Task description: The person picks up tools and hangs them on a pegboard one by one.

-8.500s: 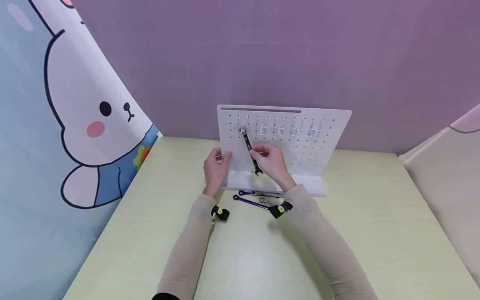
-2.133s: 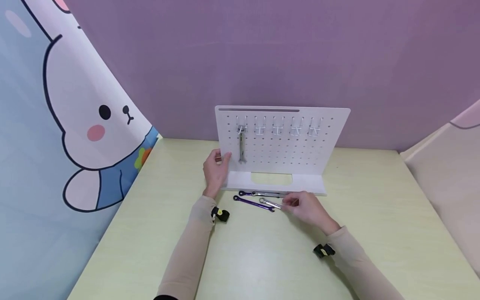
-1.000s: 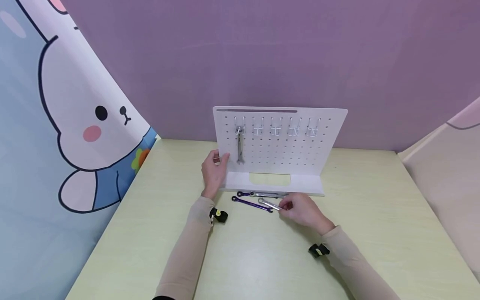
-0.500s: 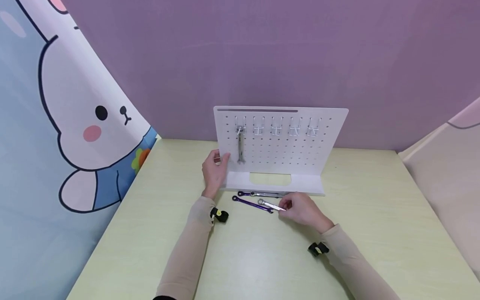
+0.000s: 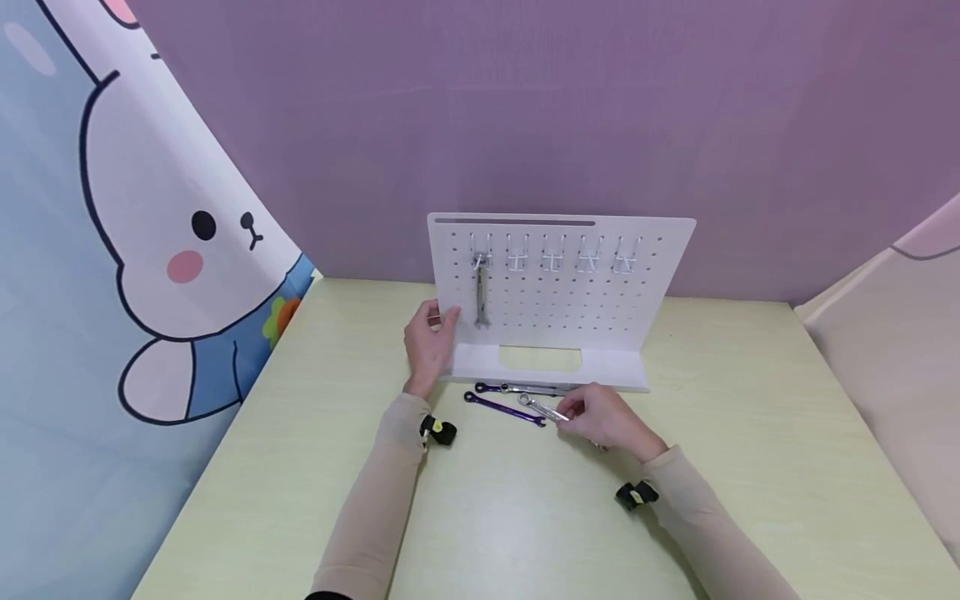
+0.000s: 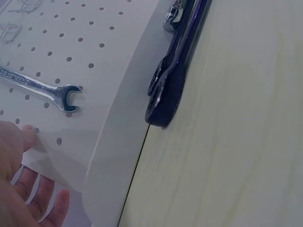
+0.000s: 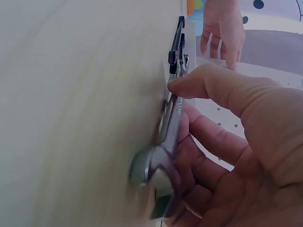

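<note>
A white pegboard (image 5: 562, 337) stands upright on the table. My left hand (image 5: 427, 346) grips its left edge, thumb (image 6: 28, 137) on the front and fingers curling behind. In the head view my right hand (image 5: 606, 417) pinches a silver combination wrench (image 5: 538, 406) between thumb and fingers, low over the table; the wrench's open end (image 7: 158, 170) points toward the right wrist camera. Another silver wrench (image 5: 482, 296) hangs from the leftmost hook. A purple wrench (image 5: 504, 409) lies left of my right hand, with more wrenches (image 5: 525, 388) behind it along the board's base, partly hidden.
Several wire hooks (image 5: 552, 254) form a row across the upper pegboard, to the right of the hung wrench. The board's base (image 5: 611, 367) has a rectangular cutout. The pale wood table (image 5: 480, 517) extends around it, with a purple backdrop (image 5: 555, 108) behind.
The wrench my right hand held earlier now hangs on the leftmost hook. That hand came down to the table, took a silver wrench and has shifted it slightly. My left hand stays put.
</note>
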Action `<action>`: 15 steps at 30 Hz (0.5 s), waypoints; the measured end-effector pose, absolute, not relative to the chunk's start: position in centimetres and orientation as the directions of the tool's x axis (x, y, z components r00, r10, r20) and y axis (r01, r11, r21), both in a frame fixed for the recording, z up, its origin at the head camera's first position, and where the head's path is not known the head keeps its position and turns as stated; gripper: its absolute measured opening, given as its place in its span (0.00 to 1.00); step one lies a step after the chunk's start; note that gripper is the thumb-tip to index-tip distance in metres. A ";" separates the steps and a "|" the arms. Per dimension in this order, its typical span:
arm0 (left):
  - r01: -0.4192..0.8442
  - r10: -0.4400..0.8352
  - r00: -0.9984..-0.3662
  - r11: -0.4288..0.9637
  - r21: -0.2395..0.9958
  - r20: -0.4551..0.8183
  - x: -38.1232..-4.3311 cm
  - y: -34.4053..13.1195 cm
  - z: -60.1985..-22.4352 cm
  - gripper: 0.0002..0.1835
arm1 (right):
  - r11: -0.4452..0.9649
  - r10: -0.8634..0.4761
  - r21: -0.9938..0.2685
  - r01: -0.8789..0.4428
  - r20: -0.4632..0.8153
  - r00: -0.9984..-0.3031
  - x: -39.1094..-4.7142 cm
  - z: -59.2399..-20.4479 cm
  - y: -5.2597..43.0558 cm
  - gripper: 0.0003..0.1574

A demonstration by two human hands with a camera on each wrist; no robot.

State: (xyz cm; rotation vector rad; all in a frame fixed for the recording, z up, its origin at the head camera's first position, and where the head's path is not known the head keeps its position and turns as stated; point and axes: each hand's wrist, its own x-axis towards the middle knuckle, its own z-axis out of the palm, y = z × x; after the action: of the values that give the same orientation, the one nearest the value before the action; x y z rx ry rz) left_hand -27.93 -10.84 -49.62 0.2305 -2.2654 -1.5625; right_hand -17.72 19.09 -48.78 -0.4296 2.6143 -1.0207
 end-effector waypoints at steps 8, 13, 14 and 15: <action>0.100 -0.335 -0.913 0.371 0.923 0.234 -27.8 -10.9 -49.6 0.20 | 0.670 -0.413 -0.723 -0.169 -0.173 -0.894 -17.9 -48.7 19.3 0.08; 0.096 -0.333 -0.915 0.368 0.925 0.228 -27.8 -10.9 -49.6 0.20 | 0.659 -0.431 -0.732 -0.173 -0.180 -0.884 -18.2 -48.6 19.4 0.07; 0.095 -0.333 -0.916 0.368 0.925 0.226 -27.8 -10.9 -49.6 0.20 | 0.655 -0.435 -0.735 -0.173 -0.180 -0.882 -18.2 -48.6 19.5 0.07; 0.094 -0.333 -0.915 0.368 0.925 0.226 -27.8 -10.9 -49.6 0.20 | 0.651 -0.438 -0.740 -0.172 -0.181 -0.881 -18.2 -48.6 19.5 0.07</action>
State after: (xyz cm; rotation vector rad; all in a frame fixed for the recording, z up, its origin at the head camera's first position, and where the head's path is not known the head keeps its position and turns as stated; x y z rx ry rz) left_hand -27.81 -10.89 -49.59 0.2088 -2.2590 -1.5639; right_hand -18.22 19.52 -48.58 -0.4849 2.5269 -1.0806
